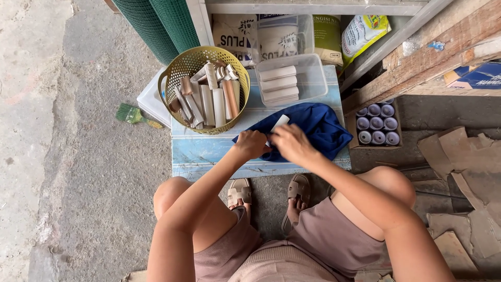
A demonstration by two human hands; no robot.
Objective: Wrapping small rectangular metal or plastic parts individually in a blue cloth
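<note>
Gripping a soft blue cloth [321, 130] wrapped round one white tube [280, 123], left hand [252, 144] and right hand [291, 143] both pinch shut on a low blue-streaked table [209, 151]. Woven yellow basket [204, 89] holds many tubes; clear tub [287, 81] holds four. Rough concrete floor [62, 156].

baskets [204, 89]: 1 | clear tubs [285, 79]: 1 | blue cloths [321, 128]: 1 | brushes [134, 115]: 1 | spray cans [377, 123]: 8

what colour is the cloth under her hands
Dark blue cloth, lying on the low table; clearest in the head view.
</note>
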